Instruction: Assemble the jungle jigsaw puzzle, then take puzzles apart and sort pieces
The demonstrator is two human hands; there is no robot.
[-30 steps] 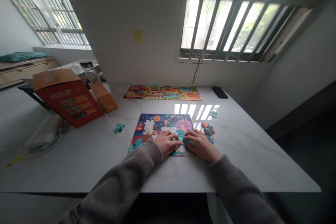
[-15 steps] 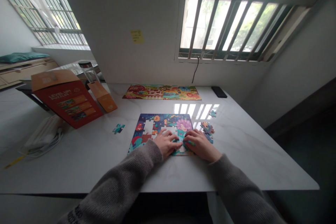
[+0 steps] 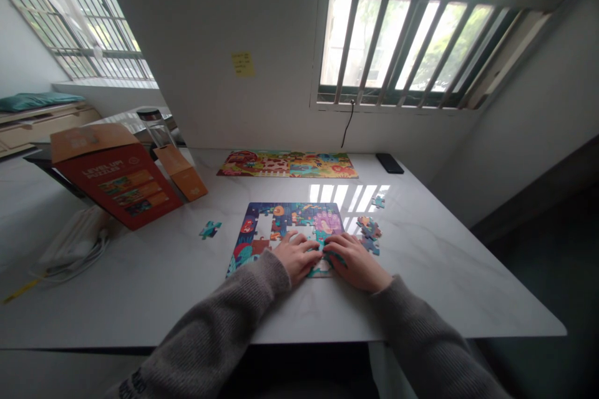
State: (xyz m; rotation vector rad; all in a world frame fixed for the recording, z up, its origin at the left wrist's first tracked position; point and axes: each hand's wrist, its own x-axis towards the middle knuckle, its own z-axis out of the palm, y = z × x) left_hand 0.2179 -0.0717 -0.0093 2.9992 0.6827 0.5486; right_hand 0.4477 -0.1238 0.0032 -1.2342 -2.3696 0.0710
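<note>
A colourful jigsaw puzzle (image 3: pixel 282 211) with gaps in its middle lies flat on the white table. My left hand (image 3: pixel 296 255) rests on its lower middle, fingers apart and lying over the pieces. Just to the right, my right hand (image 3: pixel 354 259) is closed, its fingertips bent down on a teal puzzle piece (image 3: pixel 337 258) that the fingers partly cover. The two hands' fingertips almost meet. Beside the right hand lies a small heap of loose puzzle pieces (image 3: pixel 370 228). Left of the puzzle lie some loose teal pieces (image 3: pixel 210 229).
Two joined picture puzzles (image 3: pixel 286 164) lie at the table's back, left of a black phone (image 3: pixel 390 163). Another loose piece (image 3: pixel 379 202) is at the right. An orange puzzle box (image 3: pixel 122 182), a glass bottle (image 3: pixel 156 129) and a white cabled power strip (image 3: pixel 75 240) stand or lie left.
My right hand has shifted slightly left, closer to my left hand, with its fingertips on the puzzle. My left hand has barely moved.
</note>
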